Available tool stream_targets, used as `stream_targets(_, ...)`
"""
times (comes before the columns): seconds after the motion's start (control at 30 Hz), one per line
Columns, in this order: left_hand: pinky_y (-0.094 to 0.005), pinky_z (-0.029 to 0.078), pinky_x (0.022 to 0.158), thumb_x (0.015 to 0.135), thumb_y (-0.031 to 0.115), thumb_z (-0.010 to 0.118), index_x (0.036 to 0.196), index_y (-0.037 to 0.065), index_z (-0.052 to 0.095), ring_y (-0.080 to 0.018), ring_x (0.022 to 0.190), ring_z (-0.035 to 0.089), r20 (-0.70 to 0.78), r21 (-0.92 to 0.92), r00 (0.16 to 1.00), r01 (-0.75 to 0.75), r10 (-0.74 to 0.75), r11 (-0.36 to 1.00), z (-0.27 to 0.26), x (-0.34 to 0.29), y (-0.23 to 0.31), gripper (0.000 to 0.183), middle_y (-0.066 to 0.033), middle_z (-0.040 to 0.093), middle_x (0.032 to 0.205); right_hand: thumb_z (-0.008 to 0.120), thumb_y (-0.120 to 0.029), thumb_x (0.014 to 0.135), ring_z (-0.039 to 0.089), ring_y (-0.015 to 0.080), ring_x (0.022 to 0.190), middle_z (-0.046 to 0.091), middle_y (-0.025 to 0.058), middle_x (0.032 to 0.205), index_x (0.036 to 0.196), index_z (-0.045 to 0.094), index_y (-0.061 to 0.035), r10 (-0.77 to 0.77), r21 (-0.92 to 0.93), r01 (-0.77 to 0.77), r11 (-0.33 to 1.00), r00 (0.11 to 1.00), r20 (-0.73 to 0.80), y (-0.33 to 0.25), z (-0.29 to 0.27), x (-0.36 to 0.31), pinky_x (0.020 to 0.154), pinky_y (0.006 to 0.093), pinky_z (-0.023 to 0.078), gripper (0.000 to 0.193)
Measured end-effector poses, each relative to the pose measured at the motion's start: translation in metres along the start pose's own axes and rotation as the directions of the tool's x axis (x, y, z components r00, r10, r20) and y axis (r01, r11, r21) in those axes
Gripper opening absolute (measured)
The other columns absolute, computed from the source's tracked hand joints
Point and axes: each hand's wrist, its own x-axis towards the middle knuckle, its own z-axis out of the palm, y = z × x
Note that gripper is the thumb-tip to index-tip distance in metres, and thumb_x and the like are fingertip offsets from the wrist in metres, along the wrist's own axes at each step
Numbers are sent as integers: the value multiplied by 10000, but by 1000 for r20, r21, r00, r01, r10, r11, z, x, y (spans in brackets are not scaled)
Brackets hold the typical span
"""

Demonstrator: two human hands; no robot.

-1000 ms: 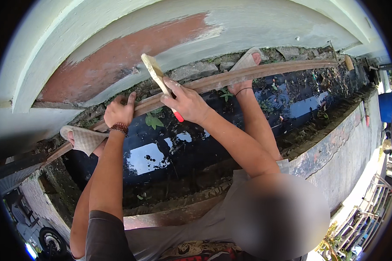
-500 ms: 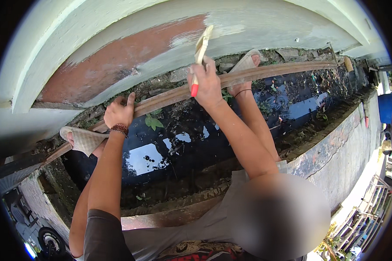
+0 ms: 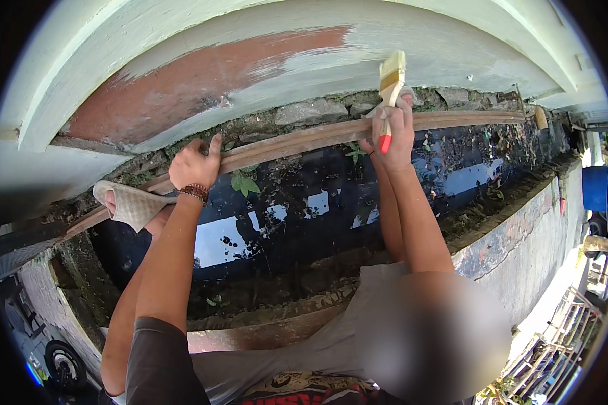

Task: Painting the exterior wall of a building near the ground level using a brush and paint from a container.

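Observation:
A flat paintbrush (image 3: pixel 392 75) with a pale handle and red end is held in my right hand (image 3: pixel 396 138), its fingers wrapped round the handle. The bristles point up at the lower part of the wall (image 3: pixel 446 54), coated pale grey-green around a bare reddish-brown patch (image 3: pixel 182 88). Whether the bristles touch the wall I cannot tell. My left hand (image 3: pixel 194 165), a beaded bracelet at its wrist, is curled over a long wooden plank (image 3: pixel 277 144) with the thumb raised. White streaks run across the patch's right end.
Dark water (image 3: pixel 277 216) with floating debris fills a ditch below the plank. My sandalled left foot (image 3: pixel 138 202) rests at the plank's left part, the other behind my right hand. A low concrete wall (image 3: pixel 520 236) borders the near side. Stones (image 3: pixel 311 111) line the painted wall's base.
My right hand has carried the paintbrush to the right and a little down, away from the patch's edge. The left hand keeps its hold on the plank; the view has shifted slightly.

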Motion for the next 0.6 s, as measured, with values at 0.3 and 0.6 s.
stream_targets(0.3,-460,542,737,865,619,540,884,109,749,-373,824,692,-12,3,1000,6,-6,1000,-2,-2,2,552,-192,711,823,671,-40,812,631,424,870,527,232,1169,1038,566,-55,83,146,-96,985,993,87,-67,55,6,704,481,549,250)
stream_targets(0.6,-489,539,729,815,374,569,891,96,728,-389,794,678,-94,5,993,-68,68,998,11,-3,-5,329,-206,694,815,633,-129,833,604,443,1062,505,252,1167,975,521,-76,-370,458,176,871,849,377,-168,100,-3,855,479,550,189)
